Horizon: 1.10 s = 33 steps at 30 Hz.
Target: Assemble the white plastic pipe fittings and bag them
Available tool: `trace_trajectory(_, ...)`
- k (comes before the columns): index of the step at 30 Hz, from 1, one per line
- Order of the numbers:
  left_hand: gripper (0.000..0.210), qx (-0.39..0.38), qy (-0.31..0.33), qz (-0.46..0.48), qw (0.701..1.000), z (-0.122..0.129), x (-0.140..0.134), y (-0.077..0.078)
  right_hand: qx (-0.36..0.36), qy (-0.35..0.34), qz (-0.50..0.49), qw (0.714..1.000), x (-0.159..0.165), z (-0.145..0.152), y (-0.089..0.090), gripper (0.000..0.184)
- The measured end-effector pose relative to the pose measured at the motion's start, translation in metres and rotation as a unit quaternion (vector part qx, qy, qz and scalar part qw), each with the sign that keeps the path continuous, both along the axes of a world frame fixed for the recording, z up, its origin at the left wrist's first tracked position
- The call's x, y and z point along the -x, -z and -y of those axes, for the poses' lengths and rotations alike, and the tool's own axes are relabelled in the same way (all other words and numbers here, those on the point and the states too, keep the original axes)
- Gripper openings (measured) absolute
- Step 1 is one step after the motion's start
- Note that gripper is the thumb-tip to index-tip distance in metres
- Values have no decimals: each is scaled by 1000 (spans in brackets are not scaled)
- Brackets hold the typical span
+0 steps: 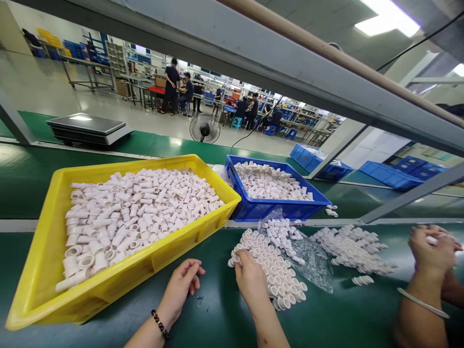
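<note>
Starting at 10 o'clock, a flat grey weighing scale with a shiny metal top sits back on the smooth green worktop, out of the way of the 2 working hands, it seems. Swing to 8 o'clock, and there's a big yellow oblong plastic tray, brimming with short white plastic tube fittings; those high sloping walls presumably stop the round pieces rolling off.

At 7 o'clock, just beside the tray, comes the left hand, wearing a bracelet of dark round beads: relaxed, fingers loosely curled, nothing visible in its grasp. Small dark scraps lie near its fingers.

Now 6 o'clock: the right hand pinches a white plastic fitting between thumb and fingers, right at the near-left edge of a honeycomb-like block of white tubes at 5 o'clock. Ringed mouths all face the same way, packed side by side, probably so each braces its neighbours.

Beyond, towards 3 o'clock, a blue plastic tray holds more jumbled white pieces. At 4 o'clock a crinkled, clear plastic bag lies under smaller white pieces; past it spreads a loose white heap. Far right, a co-worker's hands close around something white, too blurred to identify.
</note>
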State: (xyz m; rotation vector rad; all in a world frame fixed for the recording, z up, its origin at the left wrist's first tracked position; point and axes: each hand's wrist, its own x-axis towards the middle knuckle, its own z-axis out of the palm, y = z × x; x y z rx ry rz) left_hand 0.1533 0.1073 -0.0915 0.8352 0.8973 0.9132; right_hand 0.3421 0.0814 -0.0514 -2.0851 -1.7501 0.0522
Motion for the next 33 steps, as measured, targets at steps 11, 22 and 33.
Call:
trace_trajectory(11,25,7,213,8,977,12,-7,2,-89,-12,-628,773,52,8,5,27)
trace_trajectory(22,30,-6,200,22,980,13,-11,1,-23,-66,-647,759,74,5,18,24)
trace_trajectory(33,55,81,164,130,975,6,-9,0,-16,-84,-648,757,64,-2,20,31)
